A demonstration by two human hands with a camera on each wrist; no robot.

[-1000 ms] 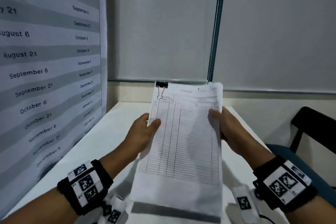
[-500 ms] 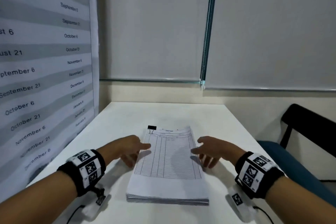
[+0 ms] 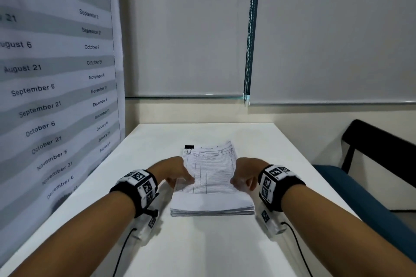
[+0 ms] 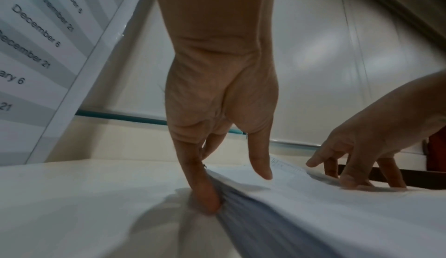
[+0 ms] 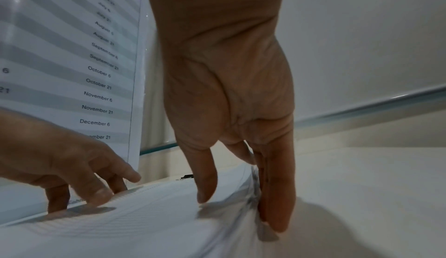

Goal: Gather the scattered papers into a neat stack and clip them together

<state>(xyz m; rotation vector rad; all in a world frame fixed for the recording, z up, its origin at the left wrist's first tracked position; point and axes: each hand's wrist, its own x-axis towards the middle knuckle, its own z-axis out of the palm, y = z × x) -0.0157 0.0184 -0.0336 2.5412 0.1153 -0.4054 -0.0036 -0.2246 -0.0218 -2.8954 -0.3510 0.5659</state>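
Note:
A thick stack of lined forms [image 3: 211, 189] lies flat on the white table [image 3: 202, 245], with a black binder clip [image 3: 189, 147] on its far left corner. My left hand [image 3: 182, 181] stands at the stack's left side. Its straight fingers [image 4: 205, 191] press down against the stack's edge [image 4: 277, 224], and the thumb [image 4: 260, 163] hovers just over the top sheet. My right hand [image 3: 242, 184] mirrors it on the right side, with fingers [image 5: 275, 205] flat against the stack's side [image 5: 144, 224] and the thumb [image 5: 205, 182] touching the top. Neither hand curls round the paper.
A large date chart [image 3: 56, 74] covers the wall along the table's left edge. Closed roller blinds [image 3: 326, 40] hang behind the table. A chair with a black back [image 3: 373, 141] and a blue seat [image 3: 342, 184] stands to the right. Wrist-camera cables [image 3: 121, 252] trail on the near tabletop.
One second ago both hands held the clipped stack upright in the air. They laid it flat on the table, let go, and now press its two long sides nearer me.

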